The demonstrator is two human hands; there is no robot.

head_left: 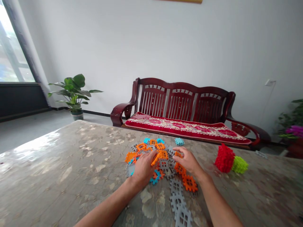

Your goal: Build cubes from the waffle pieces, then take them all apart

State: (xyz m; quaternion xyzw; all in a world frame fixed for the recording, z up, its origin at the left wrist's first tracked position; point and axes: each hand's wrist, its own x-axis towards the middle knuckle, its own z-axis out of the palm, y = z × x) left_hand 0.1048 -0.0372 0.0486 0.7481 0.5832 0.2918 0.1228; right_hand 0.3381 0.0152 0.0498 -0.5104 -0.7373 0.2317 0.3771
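My left hand (pixel 144 167) is closed on an orange interlocking tile (pixel 155 159), pinched edge-up over the pile. To its right, my right hand (pixel 187 159) hovers with thumb and forefinger apart. An orange tile (pixel 178 154) shows in the gap between those fingers, seemingly lying in the pile rather than gripped. Around both hands lie loose notched building tiles in orange, grey and blue, such as a blue tile (pixel 155 177) by my left wrist and a window-patterned orange tile (pixel 190 183). My hands hide part of the pile.
Grey tiles (pixel 177 201) run in a line toward me. A red built block (pixel 224 158) and a lime-green one (pixel 240 165) stand at the right on the patterned tabletop (pixel 71 176). A blue piece (pixel 179 141) lies near the far edge, before a wooden bench (pixel 181 104).
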